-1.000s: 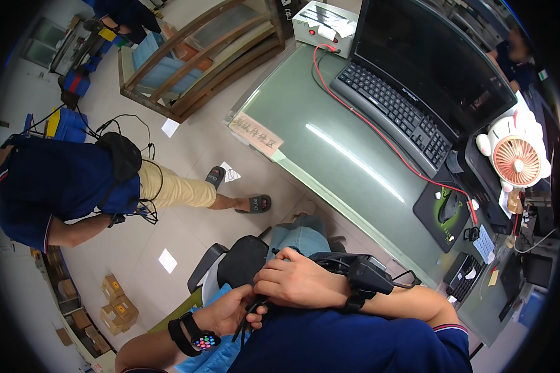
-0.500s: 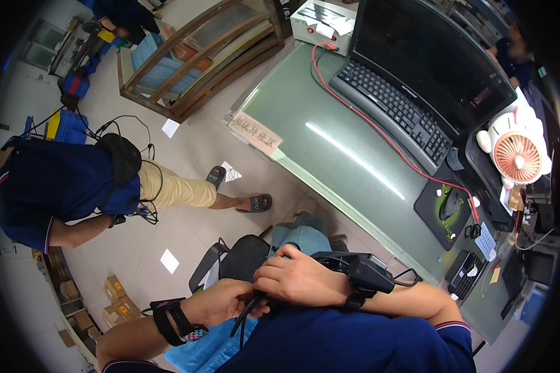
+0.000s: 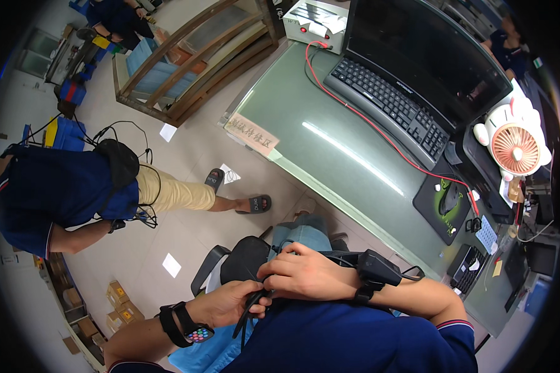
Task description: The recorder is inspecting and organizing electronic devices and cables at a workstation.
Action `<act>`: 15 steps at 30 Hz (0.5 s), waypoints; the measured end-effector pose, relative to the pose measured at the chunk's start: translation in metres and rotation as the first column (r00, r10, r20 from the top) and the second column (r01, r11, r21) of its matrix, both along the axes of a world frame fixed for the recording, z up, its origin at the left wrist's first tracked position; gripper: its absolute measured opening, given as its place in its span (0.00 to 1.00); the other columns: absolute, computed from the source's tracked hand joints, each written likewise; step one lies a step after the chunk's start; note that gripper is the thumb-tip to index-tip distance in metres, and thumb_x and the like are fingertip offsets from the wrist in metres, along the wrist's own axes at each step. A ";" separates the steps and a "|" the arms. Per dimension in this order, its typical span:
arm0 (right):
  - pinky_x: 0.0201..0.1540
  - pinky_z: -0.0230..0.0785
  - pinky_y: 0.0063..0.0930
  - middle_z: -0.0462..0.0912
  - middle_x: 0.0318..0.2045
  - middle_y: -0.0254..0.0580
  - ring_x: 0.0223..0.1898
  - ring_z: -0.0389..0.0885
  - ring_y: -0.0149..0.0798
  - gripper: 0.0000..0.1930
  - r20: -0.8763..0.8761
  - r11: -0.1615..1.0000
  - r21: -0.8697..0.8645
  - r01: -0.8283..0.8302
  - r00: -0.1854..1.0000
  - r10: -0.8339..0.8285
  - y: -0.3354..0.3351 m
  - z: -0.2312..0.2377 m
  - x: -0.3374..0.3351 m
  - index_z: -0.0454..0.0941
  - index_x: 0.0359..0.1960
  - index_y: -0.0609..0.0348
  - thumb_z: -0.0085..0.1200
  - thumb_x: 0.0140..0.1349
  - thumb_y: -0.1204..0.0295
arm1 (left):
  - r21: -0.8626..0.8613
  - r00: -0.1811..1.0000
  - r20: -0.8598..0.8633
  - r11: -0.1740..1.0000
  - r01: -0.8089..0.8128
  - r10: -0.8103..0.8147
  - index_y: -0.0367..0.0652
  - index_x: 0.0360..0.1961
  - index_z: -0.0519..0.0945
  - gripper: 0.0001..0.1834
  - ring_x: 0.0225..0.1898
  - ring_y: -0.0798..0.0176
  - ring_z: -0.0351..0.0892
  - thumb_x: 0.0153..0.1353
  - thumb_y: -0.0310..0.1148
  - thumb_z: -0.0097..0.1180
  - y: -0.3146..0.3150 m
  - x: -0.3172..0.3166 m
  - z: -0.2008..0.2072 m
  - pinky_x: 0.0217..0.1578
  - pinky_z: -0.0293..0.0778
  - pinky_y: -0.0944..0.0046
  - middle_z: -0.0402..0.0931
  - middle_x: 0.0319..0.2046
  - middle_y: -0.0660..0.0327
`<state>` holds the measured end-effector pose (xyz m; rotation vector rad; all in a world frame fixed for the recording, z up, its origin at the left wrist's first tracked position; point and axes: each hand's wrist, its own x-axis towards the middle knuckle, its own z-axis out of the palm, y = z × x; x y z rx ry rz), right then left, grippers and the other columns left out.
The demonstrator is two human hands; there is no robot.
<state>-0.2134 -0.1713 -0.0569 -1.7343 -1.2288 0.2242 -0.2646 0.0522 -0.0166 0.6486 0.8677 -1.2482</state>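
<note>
My left hand (image 3: 233, 303) and my right hand (image 3: 300, 272) meet close to my body, above my lap. Dark cord-like black cables (image 3: 247, 316) hang from the closed fingers of the left. The fingers of my right hand curl inward against the left fingertips, and whatever they grip is hidden beneath them. A smartwatch (image 3: 199, 334) and a black strap band my left wrist. Strapped to my right wrist is a black box-like device (image 3: 379, 268) with a thin wire.
A green-topped desk (image 3: 305, 155) stands ahead to the right, bearing a keyboard (image 3: 386, 102), monitor (image 3: 429, 50), mouse (image 3: 449, 200) and fan (image 3: 515, 149). Another person (image 3: 62, 193) wearing a black pouch with cables stands at left. A wooden rack (image 3: 186, 68) is farther off.
Both hands have shifted slightly to the right and still meet at the black cables. The desk sits slightly farther left in view. The other person at left stays nearly in place.
</note>
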 end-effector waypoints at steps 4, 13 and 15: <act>0.52 0.60 0.30 0.77 0.45 0.32 0.46 0.75 0.33 0.11 -0.001 0.999 -0.028 -0.026 1.000 0.026 0.001 0.001 -0.001 0.74 0.39 0.53 0.58 0.57 0.66 | -0.131 1.000 0.002 0.991 0.016 -0.016 0.37 0.43 0.72 0.18 0.31 0.67 0.73 0.71 0.41 0.36 0.007 -0.003 -0.005 0.47 0.71 0.61 0.74 0.35 0.59; 0.49 0.65 0.31 0.79 0.40 0.32 0.43 0.77 0.34 0.09 -0.122 0.992 -0.007 0.129 0.984 -0.129 -0.029 0.011 0.017 0.76 0.38 0.53 0.60 0.56 0.74 | 0.025 0.953 0.148 0.964 0.265 -0.265 0.38 0.49 0.72 0.27 0.46 0.61 0.77 0.72 0.52 0.30 0.025 0.003 -0.017 0.51 0.67 0.63 0.76 0.42 0.58; 0.48 0.65 0.31 0.79 0.39 0.31 0.43 0.78 0.34 0.08 -0.120 0.989 -0.012 0.147 0.982 -0.148 -0.036 0.013 0.017 0.76 0.37 0.53 0.60 0.56 0.74 | -0.055 0.949 0.144 0.955 0.291 -0.280 0.39 0.48 0.73 0.26 0.46 0.61 0.76 0.72 0.51 0.32 0.023 0.000 -0.019 0.51 0.67 0.64 0.76 0.40 0.59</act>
